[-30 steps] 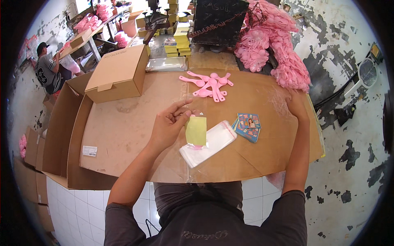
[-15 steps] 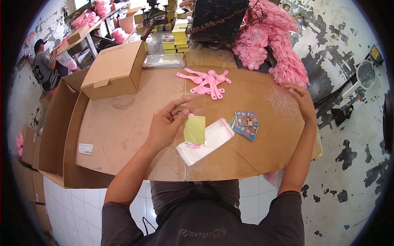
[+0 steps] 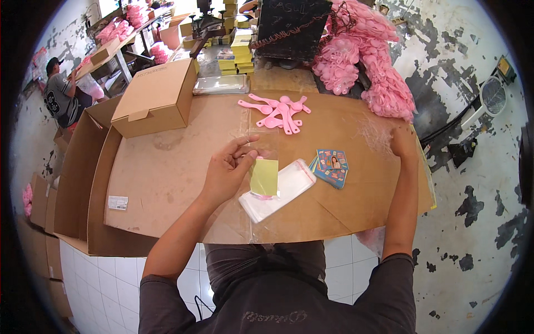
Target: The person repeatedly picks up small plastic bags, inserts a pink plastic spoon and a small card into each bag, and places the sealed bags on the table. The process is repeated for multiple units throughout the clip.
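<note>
Thumb and fingers of my left hand [image 3: 231, 164] pinch the top of a clear plastic packet over the middle of the table. Inside the packet are a yellow-green card [image 3: 264, 177] and something pink, partly hidden by the card. Beneath it lies a stack of clear plastic sleeves [image 3: 289, 186]. My right hand [image 3: 404, 142] is at the table's right side, fingers curled down beside a heap of thin clear strips [image 3: 374, 132]; whatever it may hold is hidden. Several pink spoons [image 3: 285, 114] lie in a pile beyond my left hand. Blue printed cards [image 3: 332, 167] are stacked right of the sleeves.
A closed cardboard box [image 3: 153, 100] stands at the back left beside a deep open carton [image 3: 83, 167]. Bundles of bagged pink spoons [image 3: 386, 83] hang at the back right. Behind the table are stacked yellow cards [image 3: 242, 50]; a person [image 3: 61, 92] is far left.
My right hand has drawn slightly nearer and its fingers have curled in from an outstretched pose. The left hand keeps its pinch on the packet, almost unmoved.
</note>
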The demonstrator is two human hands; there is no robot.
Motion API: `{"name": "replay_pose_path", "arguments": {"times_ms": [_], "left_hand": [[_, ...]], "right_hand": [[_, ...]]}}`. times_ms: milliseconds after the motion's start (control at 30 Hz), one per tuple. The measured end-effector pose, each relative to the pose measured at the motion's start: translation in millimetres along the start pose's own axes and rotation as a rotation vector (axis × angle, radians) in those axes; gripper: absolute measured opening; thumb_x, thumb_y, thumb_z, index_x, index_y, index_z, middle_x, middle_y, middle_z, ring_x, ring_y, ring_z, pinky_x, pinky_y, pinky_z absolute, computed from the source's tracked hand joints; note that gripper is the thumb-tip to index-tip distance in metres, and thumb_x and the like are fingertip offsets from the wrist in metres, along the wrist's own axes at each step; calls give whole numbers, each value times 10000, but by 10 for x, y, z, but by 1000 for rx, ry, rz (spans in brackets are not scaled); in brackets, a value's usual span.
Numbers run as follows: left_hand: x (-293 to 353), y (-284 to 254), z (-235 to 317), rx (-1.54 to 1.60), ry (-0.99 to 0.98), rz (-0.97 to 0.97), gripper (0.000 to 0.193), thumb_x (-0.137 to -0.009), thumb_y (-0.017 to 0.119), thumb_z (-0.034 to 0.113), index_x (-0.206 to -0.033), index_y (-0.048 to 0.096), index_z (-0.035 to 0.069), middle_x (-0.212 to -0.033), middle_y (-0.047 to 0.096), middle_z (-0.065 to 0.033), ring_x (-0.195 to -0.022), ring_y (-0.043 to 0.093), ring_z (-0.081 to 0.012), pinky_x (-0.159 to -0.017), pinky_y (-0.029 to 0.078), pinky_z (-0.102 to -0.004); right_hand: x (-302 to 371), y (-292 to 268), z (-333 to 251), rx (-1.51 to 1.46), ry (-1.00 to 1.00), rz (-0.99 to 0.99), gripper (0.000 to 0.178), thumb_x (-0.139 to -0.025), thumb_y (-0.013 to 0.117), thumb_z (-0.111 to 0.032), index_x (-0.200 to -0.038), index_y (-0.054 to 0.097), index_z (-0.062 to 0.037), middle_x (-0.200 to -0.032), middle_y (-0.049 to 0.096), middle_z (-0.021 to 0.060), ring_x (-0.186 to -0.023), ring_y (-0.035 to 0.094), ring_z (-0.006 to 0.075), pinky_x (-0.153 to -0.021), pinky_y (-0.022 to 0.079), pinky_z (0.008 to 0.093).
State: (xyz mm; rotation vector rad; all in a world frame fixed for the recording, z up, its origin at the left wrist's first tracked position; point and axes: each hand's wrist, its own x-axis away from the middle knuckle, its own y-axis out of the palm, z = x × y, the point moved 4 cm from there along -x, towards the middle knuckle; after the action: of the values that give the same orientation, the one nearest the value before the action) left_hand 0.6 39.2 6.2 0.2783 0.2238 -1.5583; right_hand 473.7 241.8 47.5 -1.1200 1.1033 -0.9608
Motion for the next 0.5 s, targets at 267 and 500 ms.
{"name": "replay_pose_path", "arguments": {"times_ms": [267,500], "left_hand": [[-18,-14,-56,38,11,-4,344,-1058,591,48,-1392,573,-34,-1131,774,-144,-1039,707,-109,-910,551,-245],[35,-166,-106,-42,-10,46,343,-1055,574,30,-1396,564,-10,-1130,765,-171,-1048,739,-189,-897,601,-316]], "right_hand": [[2,-88,60,-1096,-92,-55,283,-1000,595,-164,-1191,712,9,-1077,750,110,-935,708,192,-831,545,342],[248,-574,-485,-1465,-306,65,264,-1001,616,-175,-1185,722,-18,-1079,749,105,-915,677,185,-744,524,359]]}}
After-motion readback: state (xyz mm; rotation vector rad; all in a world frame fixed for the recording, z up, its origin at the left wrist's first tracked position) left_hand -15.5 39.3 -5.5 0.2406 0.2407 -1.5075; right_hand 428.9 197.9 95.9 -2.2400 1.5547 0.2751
